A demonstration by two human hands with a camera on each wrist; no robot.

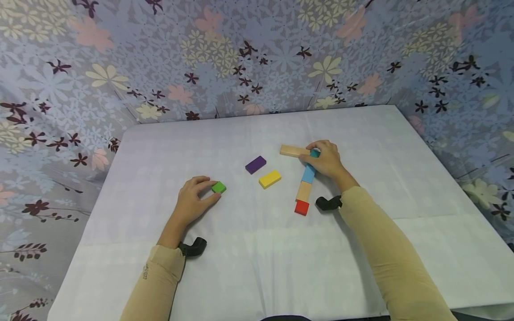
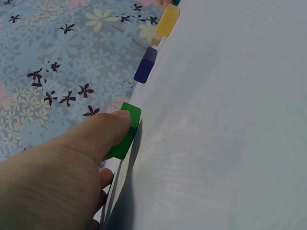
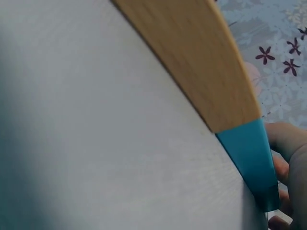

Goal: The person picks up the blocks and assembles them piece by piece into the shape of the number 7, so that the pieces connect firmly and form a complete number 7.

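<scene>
My left hand point(image 1: 192, 199) pinches a green block point(image 1: 218, 187) between thumb and fingers at the left of the table. In the left wrist view the thumb presses on the side of that green block point(image 2: 125, 136). Farther right, my right hand point(image 1: 326, 159) has its thumb and fingers around a teal block point(image 1: 315, 153). This block stands where a row of blocks turns a corner. Toward me from it lie a light blue block point(image 1: 308, 173), a plain wooden block point(image 1: 303, 191) and a red block point(image 1: 302, 207). Another plain wooden block point(image 1: 292, 151) extends left from the corner.
A purple block point(image 1: 255, 165) and a yellow block point(image 1: 270, 179) lie apart between the hands. White cloth covers the table point(image 1: 249, 263). A flowered curtain point(image 1: 160, 58) hangs behind and beside it.
</scene>
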